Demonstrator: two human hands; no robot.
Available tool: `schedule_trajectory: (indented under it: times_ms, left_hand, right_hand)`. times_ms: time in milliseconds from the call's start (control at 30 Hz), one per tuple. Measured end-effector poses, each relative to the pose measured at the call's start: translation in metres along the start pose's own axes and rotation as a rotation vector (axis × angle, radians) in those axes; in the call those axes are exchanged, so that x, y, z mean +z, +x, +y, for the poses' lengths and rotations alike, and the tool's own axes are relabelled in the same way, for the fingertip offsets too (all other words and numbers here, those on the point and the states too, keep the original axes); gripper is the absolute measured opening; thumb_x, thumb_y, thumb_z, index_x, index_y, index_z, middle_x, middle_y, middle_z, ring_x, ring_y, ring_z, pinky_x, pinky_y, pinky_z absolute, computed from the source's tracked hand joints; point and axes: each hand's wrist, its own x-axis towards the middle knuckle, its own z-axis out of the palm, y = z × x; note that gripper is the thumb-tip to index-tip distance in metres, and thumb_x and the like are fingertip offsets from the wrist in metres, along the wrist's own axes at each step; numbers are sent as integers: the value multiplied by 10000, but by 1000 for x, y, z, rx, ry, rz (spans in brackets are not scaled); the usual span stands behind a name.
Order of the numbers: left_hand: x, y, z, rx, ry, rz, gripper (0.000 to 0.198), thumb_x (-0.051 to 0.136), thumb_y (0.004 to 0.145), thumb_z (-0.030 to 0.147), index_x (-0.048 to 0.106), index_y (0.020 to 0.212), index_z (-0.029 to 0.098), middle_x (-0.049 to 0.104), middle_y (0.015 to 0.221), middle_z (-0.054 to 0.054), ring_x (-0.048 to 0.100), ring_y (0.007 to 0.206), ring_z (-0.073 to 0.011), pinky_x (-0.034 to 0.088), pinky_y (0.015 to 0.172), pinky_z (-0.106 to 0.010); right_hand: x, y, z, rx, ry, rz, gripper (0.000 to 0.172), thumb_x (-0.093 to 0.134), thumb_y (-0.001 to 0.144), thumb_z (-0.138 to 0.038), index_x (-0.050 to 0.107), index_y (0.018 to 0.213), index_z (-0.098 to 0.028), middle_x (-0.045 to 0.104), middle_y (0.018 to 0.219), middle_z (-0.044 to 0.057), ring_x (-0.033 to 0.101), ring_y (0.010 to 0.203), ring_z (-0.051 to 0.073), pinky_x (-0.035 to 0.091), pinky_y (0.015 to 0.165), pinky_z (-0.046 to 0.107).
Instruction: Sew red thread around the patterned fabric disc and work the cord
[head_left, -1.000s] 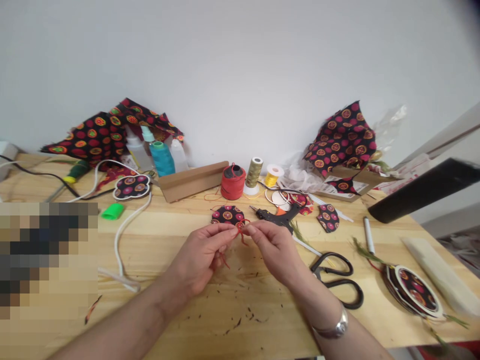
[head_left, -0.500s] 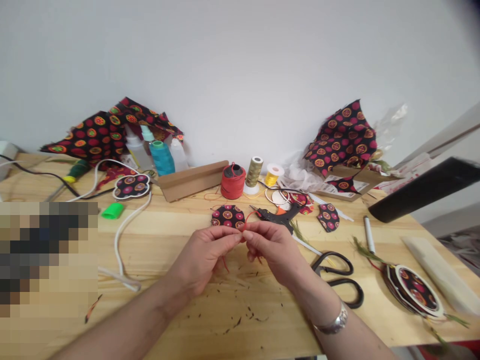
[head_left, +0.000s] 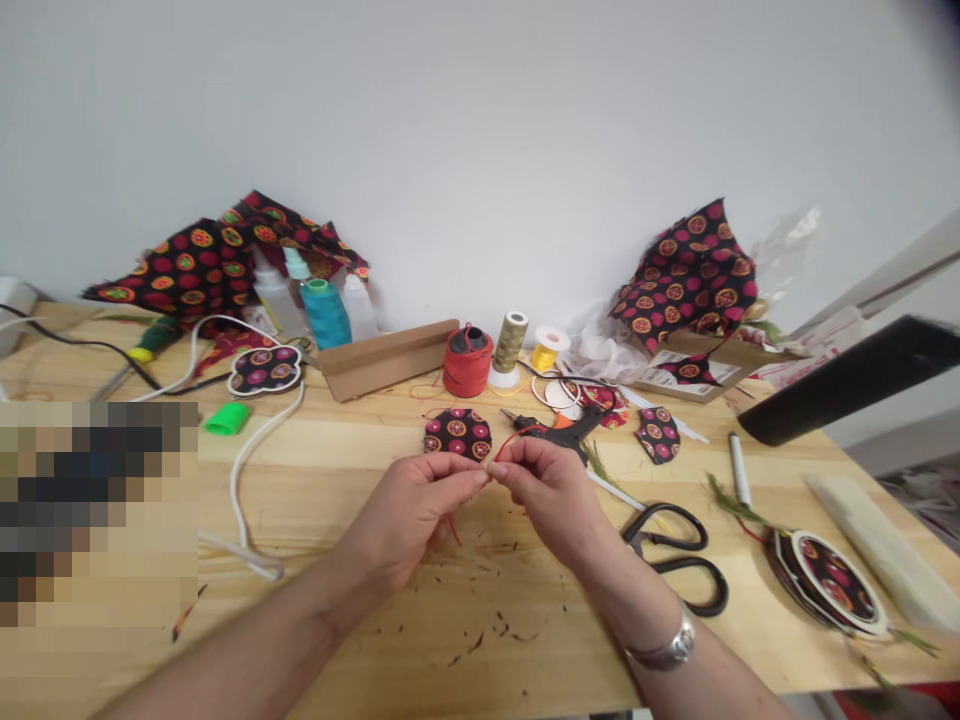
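Pinching a red cord [head_left: 517, 436] together, the left hand [head_left: 412, 520] and right hand [head_left: 551, 495] meet, fingers [head_left: 480, 478] clamped on it, just below a fabric disc [head_left: 457, 434] on the desk [head_left: 360, 445].

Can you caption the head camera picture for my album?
Left hand and right hand pinch red cord near a fabric disc.

- One head-worn camera looks forward and down, close above the left hand [head_left: 412, 515] and right hand [head_left: 551, 495] at 6 o'clock
- The wooden table [head_left: 480, 650] fills the lower frame; the white wall [head_left: 480, 130] stands at 12 o'clock
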Motion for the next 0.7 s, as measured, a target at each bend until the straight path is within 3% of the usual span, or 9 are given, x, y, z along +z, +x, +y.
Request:
schedule_trajectory:
  times_ms: [333,700]
  left_hand:
    - [-1,0,-1,-11,-42,-47,182,640,703,343,639,721,162,383,477,82,266,400,-32,165,375,-171]
    - [1,0,4,-8,-38,-65,186,627,699,340,608,662,159,487,525,59,302,388,-30,167,376,-181]
  right_hand:
    - [-2,0,2,-113,-160,-29,137,510,780,-252,511,671,-170,464,609,-36,393,570,100,323,540,210]
    - [-5,1,0,-128,-219,9,158,490,799,-242,487,658,-171,444,584,-43,382,550,96,305,519,205]
